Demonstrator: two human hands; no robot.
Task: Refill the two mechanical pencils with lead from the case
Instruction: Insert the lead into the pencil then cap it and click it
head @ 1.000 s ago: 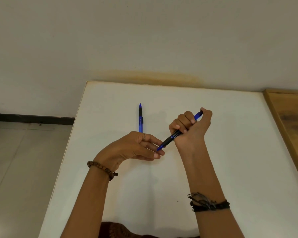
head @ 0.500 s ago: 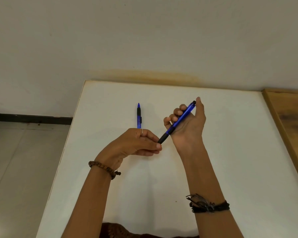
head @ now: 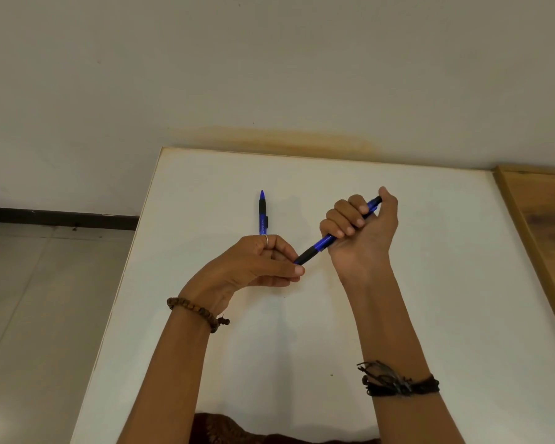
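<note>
So going left to right: over on the left there's grey tiled floor (head: 45,315) with a dark skirting strip (head: 58,216) under a plain off-white wall (head: 269,59). Then the white table (head: 430,315) starts, bare and matte, pushed right up against the wall where there's a yellowish stain (head: 269,137) just above the table edge.

The spare pencil (head: 262,213) lies flat on the table, pointing away, partly hidden behind the left hand. My guess is it's parked there to wait its turn, out of the working zone but within reach.

The left hand (head: 253,267), beaded bracelet (head: 196,312) on the wrist, has thumb and fingers pinched narrow at the black tip end of the held pencil (head: 326,241). Looks like it's steadying the nose or catching lead there, but I can't tell if any lead is actually between those fingers, way too small.

The right hand (head: 362,232), with black cords (head: 398,379) on its wrist, is wrapped in a fist around the blue barrel, thumb up over the top end. That grip reads like it's set to click the button or work the cap, with the pencil slanted so the tip drops toward the left hand.

No lead case visible anywhere, could be hidden in a hand or out of shot.

Far right, a wooden surface (head: 545,219) butts against the white one.
</note>
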